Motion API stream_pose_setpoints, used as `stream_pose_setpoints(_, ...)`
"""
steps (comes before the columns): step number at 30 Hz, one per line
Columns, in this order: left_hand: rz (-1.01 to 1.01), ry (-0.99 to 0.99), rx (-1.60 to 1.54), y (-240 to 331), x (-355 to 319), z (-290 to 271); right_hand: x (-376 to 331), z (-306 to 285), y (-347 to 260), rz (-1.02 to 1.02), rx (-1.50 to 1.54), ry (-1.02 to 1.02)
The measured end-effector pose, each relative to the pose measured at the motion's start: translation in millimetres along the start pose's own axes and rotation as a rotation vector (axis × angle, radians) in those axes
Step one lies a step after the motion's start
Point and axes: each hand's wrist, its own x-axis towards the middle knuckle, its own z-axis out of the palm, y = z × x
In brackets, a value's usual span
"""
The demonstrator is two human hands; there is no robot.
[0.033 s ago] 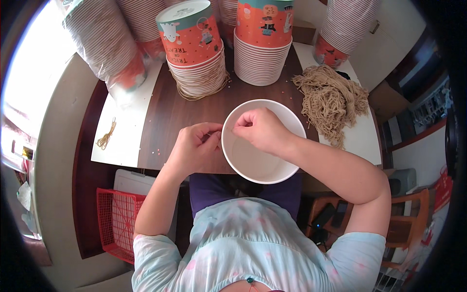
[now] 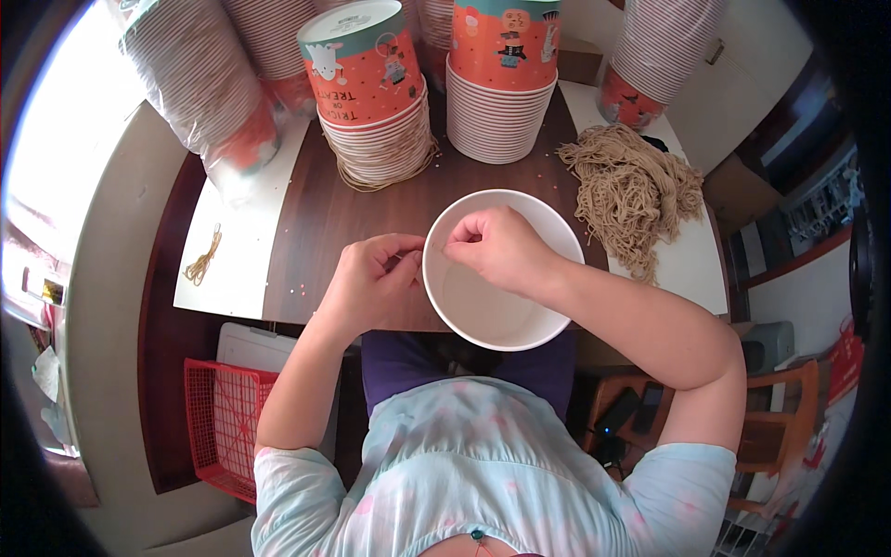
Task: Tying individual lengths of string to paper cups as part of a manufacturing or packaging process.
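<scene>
A white paper bucket [image 2: 501, 316] is at the table's near edge, its round mouth facing up toward me. My right hand [image 2: 501, 249] reaches over the rim into it, thumb and fingers pinched together close to the inner left wall. Against the outside of that same wall, my left hand [image 2: 369, 278] has its thumb and fingers closed at the bucket's side. What either pinch holds is too small or hidden to make out. To the right of the bucket lies a big tangled heap of tan cord [image 2: 636, 190].
Upside-down stacks of orange paper buckets stand behind, one stack [image 2: 371, 102] with cords looped round it, another stack [image 2: 501, 111] beside it. A plastic-wrapped stack [image 2: 200, 84] is at far left. A small cord bundle [image 2: 204, 258] lies left. Below is a red basket [image 2: 221, 427].
</scene>
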Motion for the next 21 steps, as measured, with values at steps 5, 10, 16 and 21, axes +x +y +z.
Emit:
stream_pose_setpoints(5, 0.013, -0.012, -0.009, 4.6, -1.0, 0.5, -1.8, -0.7, -5.9, -0.007, -0.001, 0.031)
stream_pose_setpoints(10, 0.001, 0.009, -0.009, 2.9, -0.6, 1.4, -0.6, -1.2, -3.2, -0.041, -0.024, 0.094)
stream_pose_setpoints(16, 0.007, -0.016, 0.025, 0.9, 0.1, -0.4, -0.2, 0.7, -1.8, -0.052, -0.026, 0.07)
stream_pose_setpoints(21, 0.007, -0.016, 0.006, -0.6, 1.1, 1.0, 1.3, 3.1, -0.2, -0.041, -0.022, 0.051)
